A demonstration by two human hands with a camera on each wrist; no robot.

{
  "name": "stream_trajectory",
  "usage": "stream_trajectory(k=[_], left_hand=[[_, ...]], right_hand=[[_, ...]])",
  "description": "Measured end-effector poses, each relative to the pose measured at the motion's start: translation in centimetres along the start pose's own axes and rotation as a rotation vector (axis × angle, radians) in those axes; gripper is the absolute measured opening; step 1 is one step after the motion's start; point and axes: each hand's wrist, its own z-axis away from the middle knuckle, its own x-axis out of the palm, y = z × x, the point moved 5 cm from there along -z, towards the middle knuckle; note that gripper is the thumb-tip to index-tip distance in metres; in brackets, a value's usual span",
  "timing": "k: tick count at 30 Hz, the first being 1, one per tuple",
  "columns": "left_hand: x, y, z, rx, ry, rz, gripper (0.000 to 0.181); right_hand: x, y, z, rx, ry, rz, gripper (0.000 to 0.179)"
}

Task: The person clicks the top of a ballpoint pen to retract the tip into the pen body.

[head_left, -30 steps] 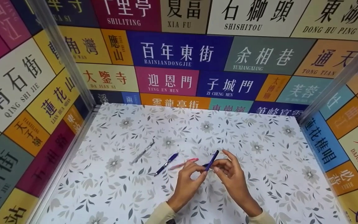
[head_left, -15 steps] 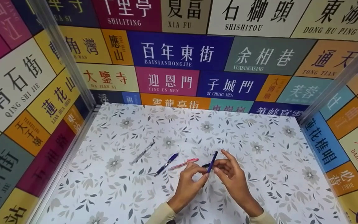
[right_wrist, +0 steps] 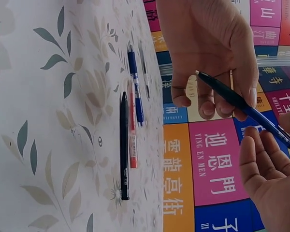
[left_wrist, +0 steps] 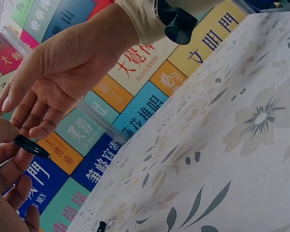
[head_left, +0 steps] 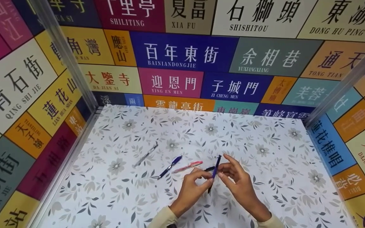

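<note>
My left hand [head_left: 192, 188] pinches a dark blue pen [head_left: 215, 169] between thumb and fingers, above the table. In the right wrist view this pen [right_wrist: 241, 104] slants across, its black grip and pointed tip toward the upper left. My right hand [head_left: 242, 191] is beside it, index finger fairly straight and the other fingers loosely bent. The right fingertips [right_wrist: 251, 133] come right up to the pen's barrel. Only the pen's dark tip [left_wrist: 33, 146] shows in the left wrist view, poking out from the left fingers. Behind the hands lies a black pen [head_left: 209, 168].
A pink-red pen [head_left: 188, 166], a blue pen [head_left: 169, 167] and a clear grey pen [head_left: 146, 155] lie left of the hands on the flower-patterned table [head_left: 249, 136]. Panels with coloured place-name signs [head_left: 182, 50] enclose the back and sides.
The held pen has tilted more upright and its dark lower tip now shows below the left thumb. The left hand has shifted slightly down; the pens on the table have not moved.
</note>
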Motion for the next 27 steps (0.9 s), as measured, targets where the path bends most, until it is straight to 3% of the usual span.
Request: stream_trajectory(k=[7,27], left_hand=[[-0.2,0.0,0.0,-0.079,-0.042,0.028,0.007],[-0.3,0.3,0.2,-0.113,-0.159,0.071,0.011]], right_hand=[[-0.1,-0.4,0.0,-0.021,-0.014,0.019,0.071],[0.1,-1.1,0.1,-0.063,-0.084,0.048,0.073]])
